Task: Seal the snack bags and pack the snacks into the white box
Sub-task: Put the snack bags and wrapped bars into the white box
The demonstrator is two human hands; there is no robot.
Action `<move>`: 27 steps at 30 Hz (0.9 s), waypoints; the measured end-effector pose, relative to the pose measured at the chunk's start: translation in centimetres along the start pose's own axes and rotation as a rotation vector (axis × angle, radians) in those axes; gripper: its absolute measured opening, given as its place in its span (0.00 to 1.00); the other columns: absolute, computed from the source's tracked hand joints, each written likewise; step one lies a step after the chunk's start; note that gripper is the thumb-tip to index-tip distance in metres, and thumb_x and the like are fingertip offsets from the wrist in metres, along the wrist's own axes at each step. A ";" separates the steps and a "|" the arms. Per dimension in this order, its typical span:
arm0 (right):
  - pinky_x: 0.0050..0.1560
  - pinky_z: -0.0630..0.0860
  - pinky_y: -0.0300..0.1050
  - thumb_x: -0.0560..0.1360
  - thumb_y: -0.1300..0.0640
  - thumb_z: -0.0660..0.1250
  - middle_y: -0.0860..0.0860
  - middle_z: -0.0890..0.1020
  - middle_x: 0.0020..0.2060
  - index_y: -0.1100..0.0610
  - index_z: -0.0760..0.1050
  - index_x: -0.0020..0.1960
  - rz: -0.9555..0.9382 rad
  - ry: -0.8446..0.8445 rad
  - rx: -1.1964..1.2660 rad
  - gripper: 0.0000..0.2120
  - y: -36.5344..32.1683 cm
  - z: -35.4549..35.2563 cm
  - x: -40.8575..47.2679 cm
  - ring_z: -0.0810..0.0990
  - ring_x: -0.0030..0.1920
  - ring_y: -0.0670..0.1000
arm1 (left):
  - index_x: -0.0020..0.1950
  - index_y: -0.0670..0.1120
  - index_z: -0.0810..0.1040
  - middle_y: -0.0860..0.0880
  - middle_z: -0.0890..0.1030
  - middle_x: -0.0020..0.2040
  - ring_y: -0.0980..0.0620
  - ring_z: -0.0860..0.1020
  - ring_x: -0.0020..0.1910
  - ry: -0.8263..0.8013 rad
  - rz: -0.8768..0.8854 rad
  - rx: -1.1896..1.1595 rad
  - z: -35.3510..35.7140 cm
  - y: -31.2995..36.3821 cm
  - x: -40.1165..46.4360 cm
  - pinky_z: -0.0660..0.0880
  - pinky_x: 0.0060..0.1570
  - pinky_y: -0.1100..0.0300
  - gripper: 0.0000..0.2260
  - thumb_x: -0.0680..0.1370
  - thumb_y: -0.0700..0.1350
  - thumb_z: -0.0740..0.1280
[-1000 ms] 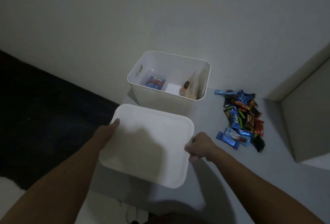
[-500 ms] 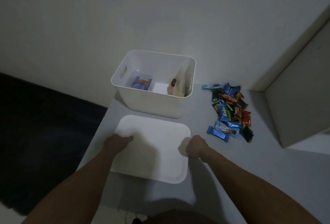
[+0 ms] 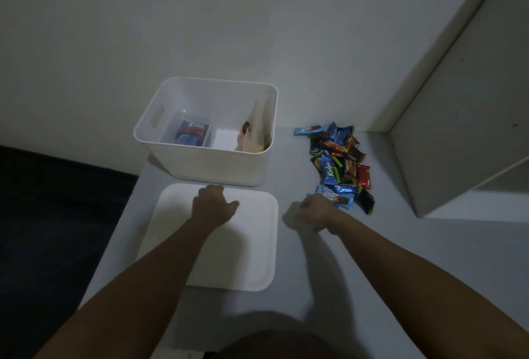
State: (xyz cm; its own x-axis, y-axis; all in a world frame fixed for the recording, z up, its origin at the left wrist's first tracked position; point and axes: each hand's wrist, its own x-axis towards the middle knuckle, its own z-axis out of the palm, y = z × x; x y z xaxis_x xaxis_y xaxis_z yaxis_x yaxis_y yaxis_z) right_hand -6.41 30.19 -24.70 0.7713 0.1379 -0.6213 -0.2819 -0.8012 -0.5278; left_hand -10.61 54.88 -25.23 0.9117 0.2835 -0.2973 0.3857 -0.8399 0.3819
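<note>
The white box [image 3: 211,168] stands open at the back of the table. Inside lie a blue snack pack [image 3: 191,131] in a clear bag on the left and a pale snack bag [image 3: 253,132] leaning on the right wall. The white lid [image 3: 252,247] lies flat in front of the box. My left hand [image 3: 213,203] hovers over the lid's far part, fingers loosely curled, holding nothing. My right hand [image 3: 316,211] is to the right of the lid, at the near end of a pile of wrapped snacks [image 3: 339,162], its fingers curled; whether it grips a wrapper is hidden.
The grey table [image 3: 400,258] drops off at its left edge to a dark floor [image 3: 51,215]. A pale cabinet [image 3: 469,129] stands at the right, close behind the snack pile. A plain wall [image 3: 229,15] rises directly behind the box.
The lid went down flat onto the table and both hands let go of it. My left hand moved forward over the lid; my right hand moved right to the snack pile.
</note>
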 end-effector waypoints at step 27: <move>0.68 0.68 0.57 0.54 0.45 0.82 0.57 0.52 0.73 0.42 0.45 0.76 -0.089 0.102 -0.376 0.62 10.4 -12.5 7.8 0.63 0.69 0.62 | 0.77 0.51 0.45 0.39 0.46 0.77 0.39 0.61 0.70 -0.156 0.605 0.378 13.3 20.0 4.3 0.69 0.64 0.45 0.53 0.63 0.57 0.77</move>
State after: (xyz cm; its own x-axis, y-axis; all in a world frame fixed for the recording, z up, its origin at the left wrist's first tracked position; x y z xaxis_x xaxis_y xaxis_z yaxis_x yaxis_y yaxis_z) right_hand 3.79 15.61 -27.76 0.8412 0.1732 -0.5122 0.0026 -0.9486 -0.3165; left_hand -0.82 33.14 -30.48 0.9083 -0.3261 -0.2619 -0.2798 -0.9392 0.1992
